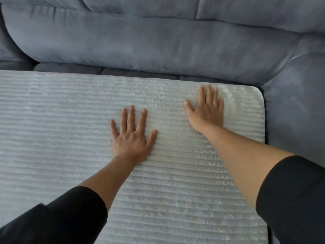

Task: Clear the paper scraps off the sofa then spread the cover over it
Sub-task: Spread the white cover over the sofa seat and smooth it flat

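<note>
From the head camera, a blue-grey velvety sofa [158, 43] carries a pale grey ribbed plush cover [52, 120] spread flat across its seat, rounded corner near the right armrest. The left hand [131, 136] and right hand [207, 110] press on it, fingers [131, 117] straight and splayed, grasping nothing. Black sleeves [290, 199] cover both upper forearms.
</note>
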Motion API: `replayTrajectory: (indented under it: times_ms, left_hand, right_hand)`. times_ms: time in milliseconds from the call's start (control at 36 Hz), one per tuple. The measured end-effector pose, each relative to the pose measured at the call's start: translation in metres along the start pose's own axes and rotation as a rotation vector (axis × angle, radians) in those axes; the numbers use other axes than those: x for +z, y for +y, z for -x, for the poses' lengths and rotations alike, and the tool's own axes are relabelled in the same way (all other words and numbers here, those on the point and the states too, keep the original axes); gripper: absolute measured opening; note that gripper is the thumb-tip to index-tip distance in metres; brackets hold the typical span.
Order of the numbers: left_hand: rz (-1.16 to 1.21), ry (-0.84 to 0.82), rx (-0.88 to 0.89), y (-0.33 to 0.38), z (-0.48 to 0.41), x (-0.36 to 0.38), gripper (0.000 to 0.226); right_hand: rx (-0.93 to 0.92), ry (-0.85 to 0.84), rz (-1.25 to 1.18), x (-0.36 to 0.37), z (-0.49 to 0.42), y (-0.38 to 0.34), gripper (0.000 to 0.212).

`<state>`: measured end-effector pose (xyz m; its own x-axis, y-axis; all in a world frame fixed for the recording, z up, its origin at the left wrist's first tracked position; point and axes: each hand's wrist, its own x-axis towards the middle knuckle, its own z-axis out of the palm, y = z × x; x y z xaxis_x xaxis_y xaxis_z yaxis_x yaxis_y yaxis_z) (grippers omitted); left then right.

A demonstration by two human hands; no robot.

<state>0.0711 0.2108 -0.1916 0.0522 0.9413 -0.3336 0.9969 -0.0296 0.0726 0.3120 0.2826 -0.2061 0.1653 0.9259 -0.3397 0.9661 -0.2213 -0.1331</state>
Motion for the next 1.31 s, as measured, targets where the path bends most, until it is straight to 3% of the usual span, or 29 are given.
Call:
replayTrajectory:
  times_ms: [83, 139, 222, 278, 361, 444, 472, 528, 583, 694, 778, 917, 1056, 1167, 1306]
  left_hand:
    - [0.009, -0.033, 0.061, -0.009, -0.004, -0.024, 0.073]
    - [0.066, 0.029, 0.114, -0.024, -0.019, -0.044, 0.060]
    - [0.290, 0.142, 0.063, -0.063, -0.064, -0.077, 0.039]
    - [0.346, 0.172, -0.063, -0.089, -0.103, -0.094, 0.032]
    - [0.258, 0.040, -0.174, -0.137, -0.149, -0.106, 0.037]
    - [0.257, -0.111, -0.244, -0.170, -0.179, -0.113, 0.060]
    - [0.295, -0.158, -0.267, -0.177, -0.185, -0.113, 0.060]
    - [0.351, -0.249, -0.279, -0.184, -0.193, -0.117, 0.036]
    - [0.326, -0.370, -0.286, -0.187, -0.197, -0.124, 0.021]
    - [0.424, -0.531, -0.315, -0.192, -0.197, -0.140, 0.026]
    - [0.638, -0.567, -0.278, -0.201, -0.199, -0.140, 0.023]
    - [0.764, -0.341, -0.134, -0.201, -0.199, -0.120, 0.017]
    - [0.838, -0.005, -0.201, -0.191, -0.199, -0.102, 0.014]
    - [0.638, 0.081, -0.209, -0.178, -0.210, -0.096, 0.014]
    - [0.447, 0.139, -0.232, -0.168, -0.221, -0.090, 0.025]
  right_hand:
    - [0.030, -0.106, 0.021, -0.011, -0.003, -0.004, 0.084]
    - [0.098, -0.140, 0.078, -0.027, -0.009, -0.016, 0.076]
    - [0.071, 0.029, 0.148, -0.051, -0.027, -0.052, 0.038]
    - [-0.012, 0.077, 0.038, -0.056, -0.045, -0.071, 0.022]
    - [0.046, -0.063, -0.153, -0.045, -0.066, -0.089, 0.027]
    - [0.103, -0.122, -0.106, -0.048, -0.078, -0.095, 0.025]
    - [0.120, -0.149, -0.087, -0.050, -0.080, -0.097, 0.018]
    - [0.148, -0.189, -0.083, -0.058, -0.083, -0.098, 0.010]
    - [0.189, -0.210, -0.111, -0.061, -0.084, -0.097, 0.017]
    - [0.194, -0.152, -0.218, -0.055, -0.080, -0.092, 0.023]
    - [0.196, -0.134, -0.297, -0.052, -0.073, -0.089, 0.031]
    - [0.203, -0.001, -0.239, -0.043, -0.064, -0.088, 0.025]
    - [0.276, 0.152, -0.167, -0.031, -0.057, -0.098, 0.015]
    - [0.299, 0.213, -0.150, -0.032, -0.060, -0.104, 0.007]
    - [0.286, 0.286, -0.106, -0.024, -0.064, -0.108, 0.016]
